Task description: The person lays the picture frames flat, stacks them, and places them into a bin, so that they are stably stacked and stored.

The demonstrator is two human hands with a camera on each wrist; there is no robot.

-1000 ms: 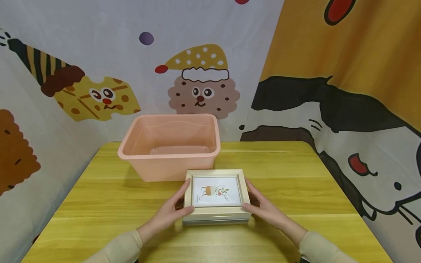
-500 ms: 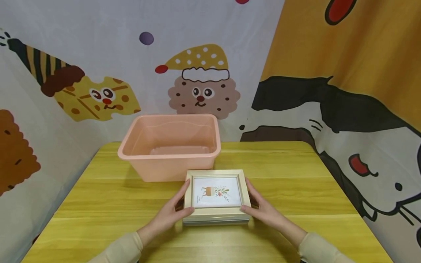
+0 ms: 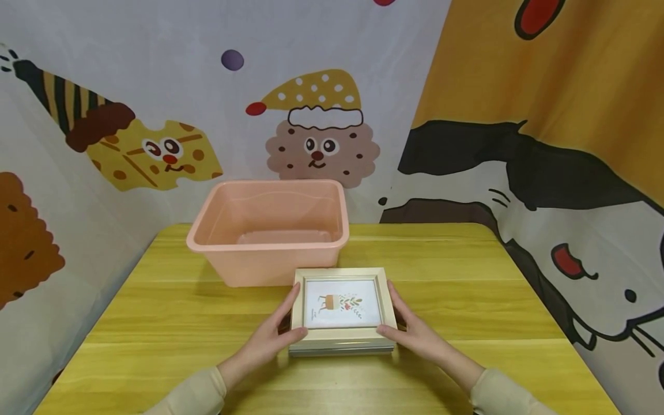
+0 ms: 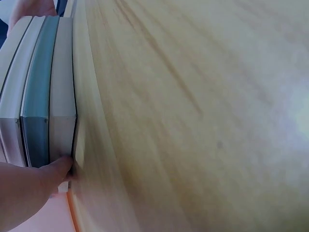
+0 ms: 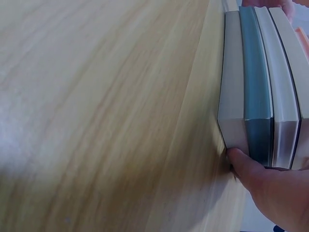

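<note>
A stack of several picture frames lies flat in the middle of the table, squared up edge to edge. On top is a cream picture frame (image 3: 342,334) holding a print of a potted flowering plant, turned sideways. The left wrist view shows a teal frame (image 4: 40,72) and a white frame (image 4: 21,92) between cream ones. My left hand (image 3: 267,334) grips the stack's left side, thumb at the top frame's front corner. On the right side my right hand (image 3: 422,334) grips it likewise, and the right wrist view shows a fingertip (image 5: 237,155) at the lowest frame's edge.
Right behind the stack, to the left, stands a pink plastic bin (image 3: 275,265) with nothing visible inside. The wood-grain table (image 3: 467,276) ends at a cartoon-printed cloth backdrop (image 3: 171,34) behind and at both sides.
My right thumb has slid slightly left along the top frame's front edge. Both hands keep hold of the stack, which stays in the same place.
</note>
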